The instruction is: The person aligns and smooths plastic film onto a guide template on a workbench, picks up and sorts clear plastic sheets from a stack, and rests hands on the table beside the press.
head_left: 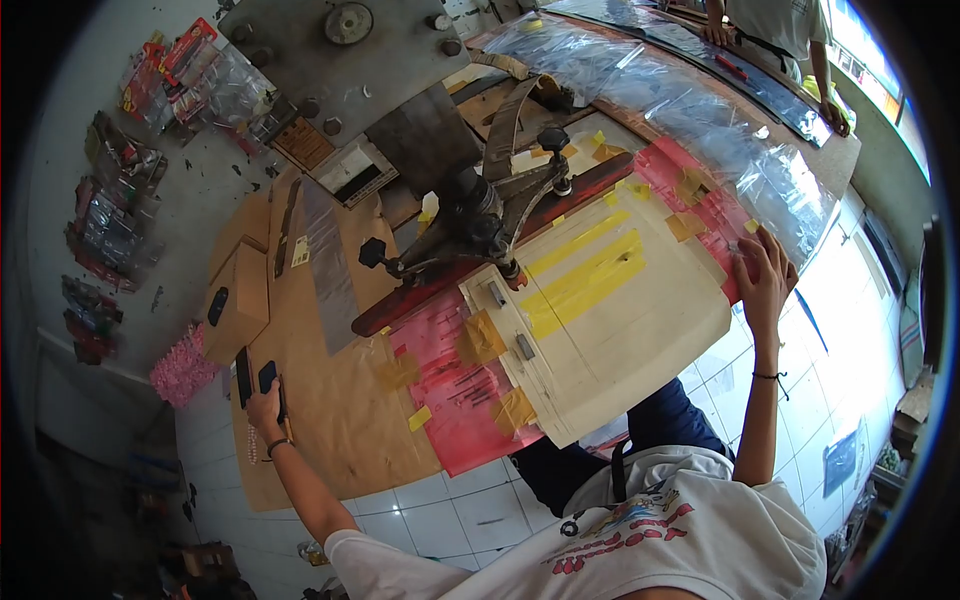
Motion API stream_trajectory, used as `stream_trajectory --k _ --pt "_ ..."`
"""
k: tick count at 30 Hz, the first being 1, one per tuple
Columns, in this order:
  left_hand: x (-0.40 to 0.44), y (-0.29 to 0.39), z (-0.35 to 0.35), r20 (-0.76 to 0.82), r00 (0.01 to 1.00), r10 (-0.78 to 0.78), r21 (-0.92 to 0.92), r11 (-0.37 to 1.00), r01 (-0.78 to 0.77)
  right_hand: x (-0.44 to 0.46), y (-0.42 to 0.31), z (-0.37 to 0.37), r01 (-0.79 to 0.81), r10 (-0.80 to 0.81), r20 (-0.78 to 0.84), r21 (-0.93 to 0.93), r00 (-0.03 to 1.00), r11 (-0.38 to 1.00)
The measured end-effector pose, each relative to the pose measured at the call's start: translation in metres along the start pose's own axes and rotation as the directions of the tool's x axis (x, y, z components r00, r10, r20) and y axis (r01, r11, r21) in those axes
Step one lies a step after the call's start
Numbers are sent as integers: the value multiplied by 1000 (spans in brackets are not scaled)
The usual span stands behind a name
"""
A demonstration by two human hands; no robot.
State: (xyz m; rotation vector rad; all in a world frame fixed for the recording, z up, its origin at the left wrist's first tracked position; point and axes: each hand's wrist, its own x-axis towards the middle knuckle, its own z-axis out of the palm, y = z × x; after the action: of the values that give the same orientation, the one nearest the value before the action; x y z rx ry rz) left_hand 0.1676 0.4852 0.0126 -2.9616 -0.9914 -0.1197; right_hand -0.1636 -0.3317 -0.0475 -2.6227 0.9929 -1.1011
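At the left edge of the brown board, my left hand (265, 412) is closed around a small dark object (268, 377); its kind is unclear. My right hand (766, 272) has its fingers stretched out, resting at the right end of a red sheet (462, 392). Over that sheet lies a cream-coloured board (640, 310) with yellow tape strips (585, 282) and two small metal pieces near its left side. Pieces of brown tape (515, 410) bridge the board and the sheet. Above the board's far edge is a black press head (470, 215) with a long red bar (430, 295).
A cardboard box (238, 305) stands on the left, with pink material (185, 367) beside it. Clear plastic sheeting (640, 80) covers the table behind. Another person (780, 35) stands at the far right. Packaged items (190, 80) hang on the wall.
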Motion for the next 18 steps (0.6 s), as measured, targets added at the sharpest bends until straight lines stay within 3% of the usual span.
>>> stream_trajectory --k 18 --pt "-1 2 -1 -13 1000 15 43 999 -15 1 4 3 -2 2 3 -14 1000 1000"
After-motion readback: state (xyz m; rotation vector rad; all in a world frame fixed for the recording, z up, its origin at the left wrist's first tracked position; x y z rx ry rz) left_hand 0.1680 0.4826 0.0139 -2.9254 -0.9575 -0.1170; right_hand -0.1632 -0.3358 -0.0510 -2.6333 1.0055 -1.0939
